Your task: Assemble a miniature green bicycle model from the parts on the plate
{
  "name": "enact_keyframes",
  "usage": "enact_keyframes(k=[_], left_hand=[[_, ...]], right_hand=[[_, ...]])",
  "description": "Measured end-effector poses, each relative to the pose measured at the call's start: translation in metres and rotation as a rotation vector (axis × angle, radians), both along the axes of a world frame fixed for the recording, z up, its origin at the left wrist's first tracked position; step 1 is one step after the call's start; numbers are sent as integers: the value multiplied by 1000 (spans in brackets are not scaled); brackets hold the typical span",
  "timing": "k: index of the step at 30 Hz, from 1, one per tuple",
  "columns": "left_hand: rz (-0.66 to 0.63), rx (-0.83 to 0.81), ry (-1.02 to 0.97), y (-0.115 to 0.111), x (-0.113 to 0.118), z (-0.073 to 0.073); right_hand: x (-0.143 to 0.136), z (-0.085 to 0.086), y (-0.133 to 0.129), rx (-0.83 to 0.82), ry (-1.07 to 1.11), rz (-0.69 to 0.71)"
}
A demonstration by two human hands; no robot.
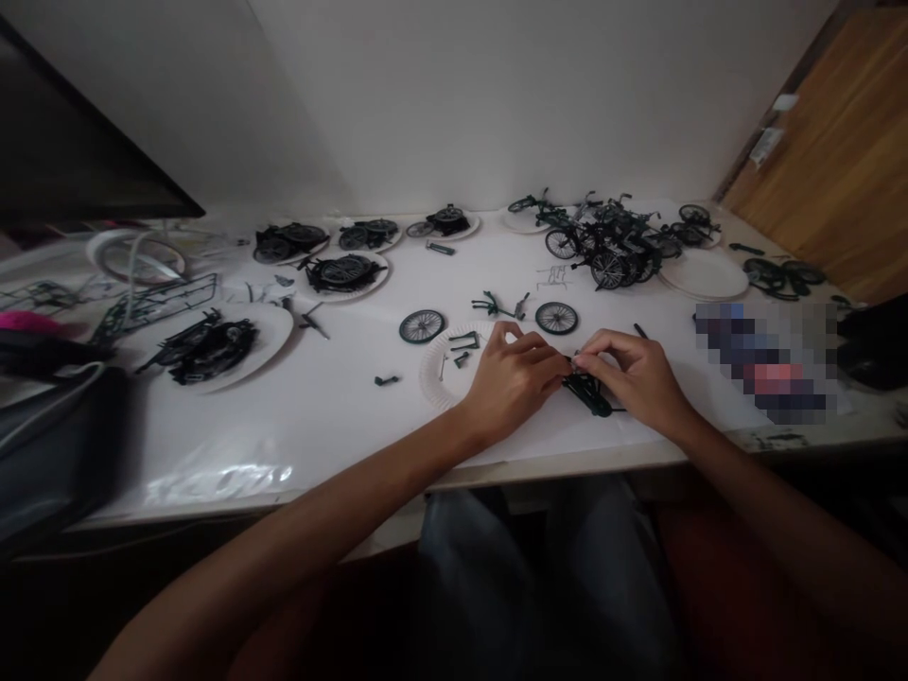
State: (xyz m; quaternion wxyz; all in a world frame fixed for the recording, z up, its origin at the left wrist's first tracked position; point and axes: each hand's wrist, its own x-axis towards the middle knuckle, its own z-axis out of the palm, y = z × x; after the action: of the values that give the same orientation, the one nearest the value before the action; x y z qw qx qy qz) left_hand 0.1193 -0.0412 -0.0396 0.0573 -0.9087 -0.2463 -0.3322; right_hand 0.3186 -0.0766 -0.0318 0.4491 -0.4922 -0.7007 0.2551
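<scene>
Both hands meet over a dark green miniature bicycle frame (590, 392) near the table's front edge. My left hand (516, 374) pinches the frame's upper end, its fingertips touching those of my right hand (630, 371), which is closed on the same end. Whether a smaller part sits between the fingertips is hidden. Beside my left hand lies a white paper plate (432, 378) with small dark parts (464, 342) on it. Two loose spoked wheels, one on the left (422, 326) and one on the right (557, 318), flank a green handlebar piece (500, 305) behind the hands.
Assembled miniature bicycles (614, 241) are heaped at the back right, near a bare paper plate (706, 274). More plates of black parts, including a large one (280, 355), stand at left. A monitor (78, 123) overhangs the back left corner.
</scene>
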Motion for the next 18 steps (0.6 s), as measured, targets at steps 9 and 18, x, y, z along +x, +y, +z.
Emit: enact_keyframes(k=[9,18], left_hand=[[-14,20,-32,1,-1,0],[-13,28,-2,0,0,-1]], right_hand=[[5,0,1,-25,85,73],[0,-5,3,-10,118,43]])
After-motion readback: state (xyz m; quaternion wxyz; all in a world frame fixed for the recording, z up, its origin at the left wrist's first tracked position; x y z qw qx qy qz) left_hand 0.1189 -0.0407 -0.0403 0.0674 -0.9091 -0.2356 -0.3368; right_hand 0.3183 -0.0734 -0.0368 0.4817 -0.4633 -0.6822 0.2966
